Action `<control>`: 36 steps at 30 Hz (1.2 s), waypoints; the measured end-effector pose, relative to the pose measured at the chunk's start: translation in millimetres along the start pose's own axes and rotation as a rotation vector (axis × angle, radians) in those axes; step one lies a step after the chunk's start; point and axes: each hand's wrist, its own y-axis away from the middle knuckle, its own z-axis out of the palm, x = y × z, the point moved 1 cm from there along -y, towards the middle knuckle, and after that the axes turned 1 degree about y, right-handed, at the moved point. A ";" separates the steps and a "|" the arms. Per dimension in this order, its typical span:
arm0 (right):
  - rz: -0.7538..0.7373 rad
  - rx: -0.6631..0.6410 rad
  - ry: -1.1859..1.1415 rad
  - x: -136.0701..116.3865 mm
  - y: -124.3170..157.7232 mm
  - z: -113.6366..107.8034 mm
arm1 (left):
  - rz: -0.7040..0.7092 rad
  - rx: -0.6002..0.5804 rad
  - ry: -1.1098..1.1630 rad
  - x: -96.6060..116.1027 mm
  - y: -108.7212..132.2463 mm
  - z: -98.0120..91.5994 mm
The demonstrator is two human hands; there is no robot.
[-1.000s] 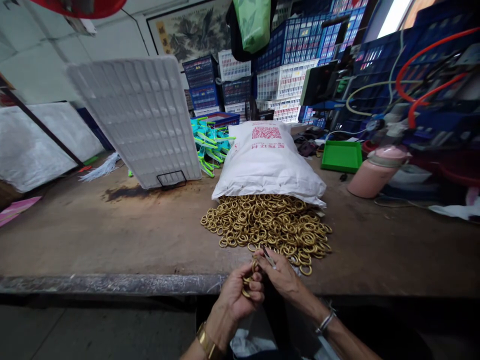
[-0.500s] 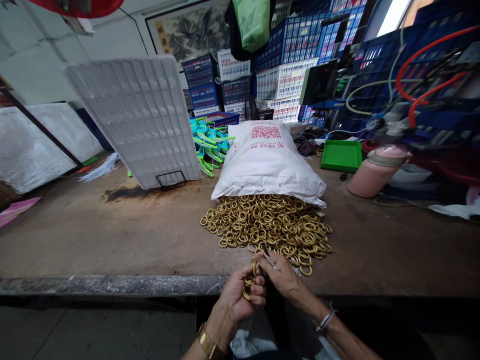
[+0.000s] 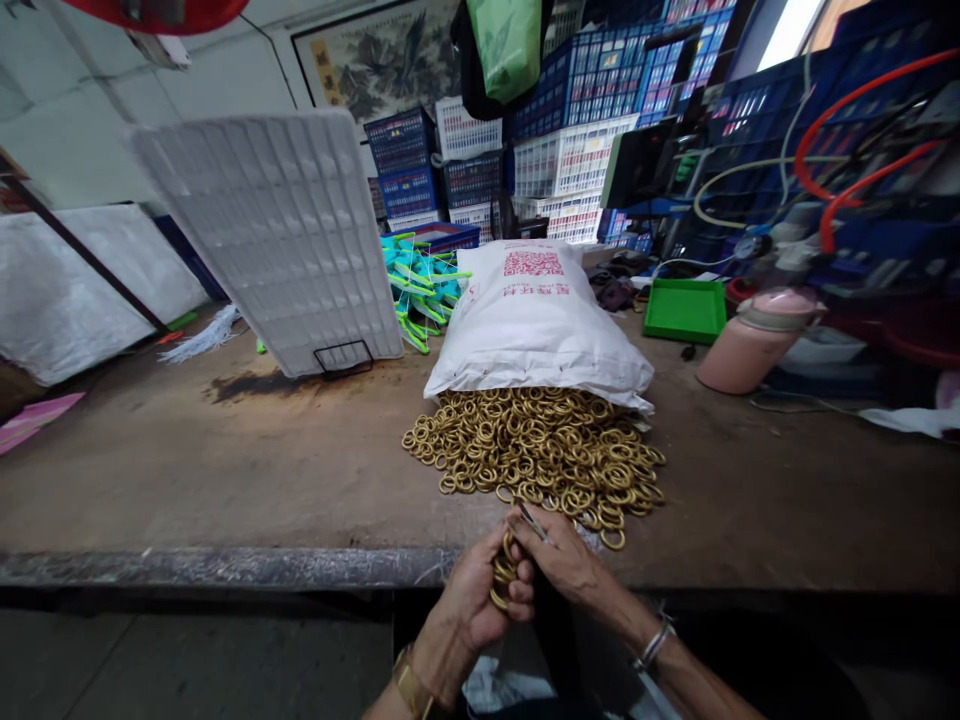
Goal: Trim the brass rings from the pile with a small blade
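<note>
Gold-coloured rings (image 3: 541, 452): heaped on the brown table (image 3: 225, 480), at the near end of the white sack (image 3: 534, 335); several more in your grasp.
Your left hand (image 3: 484, 592): palm inward, forearm rising from the near edge, fingers curled around those several rings.
Your right hand (image 3: 561, 548): back upward, fingertips just beside the left's, narrow grip on a slim tool (image 3: 532, 521).

There are 2 hands (image 3: 480, 595), 1 printed sack (image 3: 536, 325), 1 pink bottle (image 3: 754, 350), 1 green tray (image 3: 684, 310) and countless rings (image 3: 544, 450).
</note>
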 end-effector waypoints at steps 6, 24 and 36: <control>0.023 0.025 0.007 1.7 0.5 2.5 | 0.017 -0.018 0.058 -2.0 -0.9 0.7; 0.016 0.028 -0.006 1.7 1.2 2.4 | 0.003 -0.052 0.034 -2.3 1.8 -1.4; 0.131 0.225 -0.036 30.2 1.7 -2.7 | -0.185 0.214 -0.045 -47.2 4.4 -68.8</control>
